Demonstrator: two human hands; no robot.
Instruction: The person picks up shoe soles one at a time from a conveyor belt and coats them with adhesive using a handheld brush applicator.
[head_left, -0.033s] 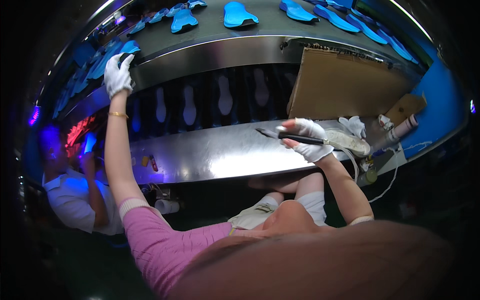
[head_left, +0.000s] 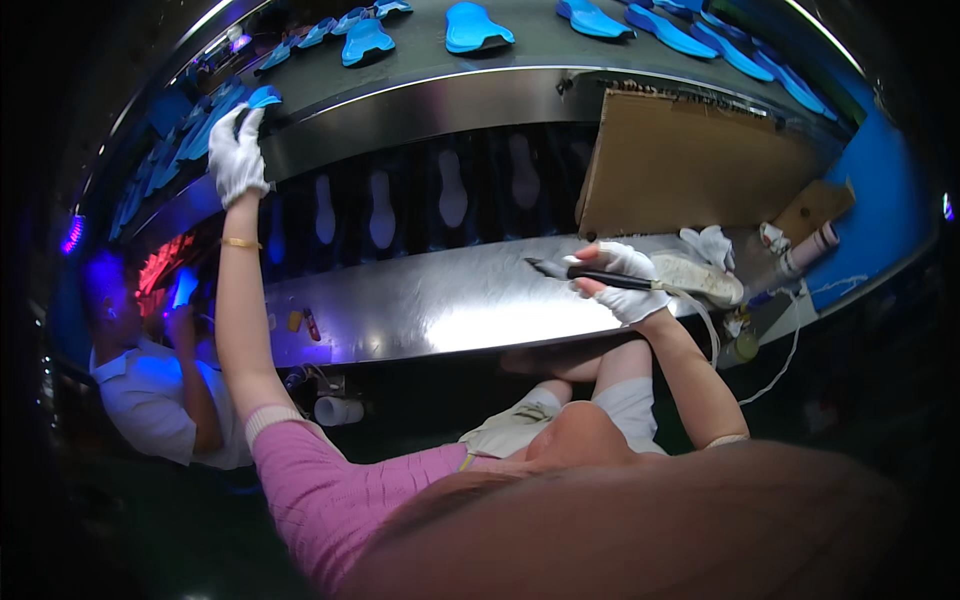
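Note:
My left hand (head_left: 238, 160), in a white glove, reaches far out to the raised belt at the upper left. Its fingers and thumb are apart, with the fingertips right at the end of a blue shoe sole (head_left: 264, 97); whether they touch it I cannot tell. My right hand (head_left: 626, 280), gloved with bare fingertips, is closed round a slim black-handled brush (head_left: 600, 275). The dark tapered tip of the brush points left above the metal shelf (head_left: 450, 305), and a pale hose trails from its back end.
Several blue soles (head_left: 478, 28) lie along the dark conveyor belt (head_left: 420, 50). Below it more soles (head_left: 452, 190) stand in a dim row. A cardboard sheet (head_left: 690, 170) leans at right, near a whitish shoe-shaped piece (head_left: 700, 280). At left sits another person (head_left: 160, 400).
The fingers of my left hand have shifted slightly against the blue sole. My right hand and the brush have moved a little to the right.

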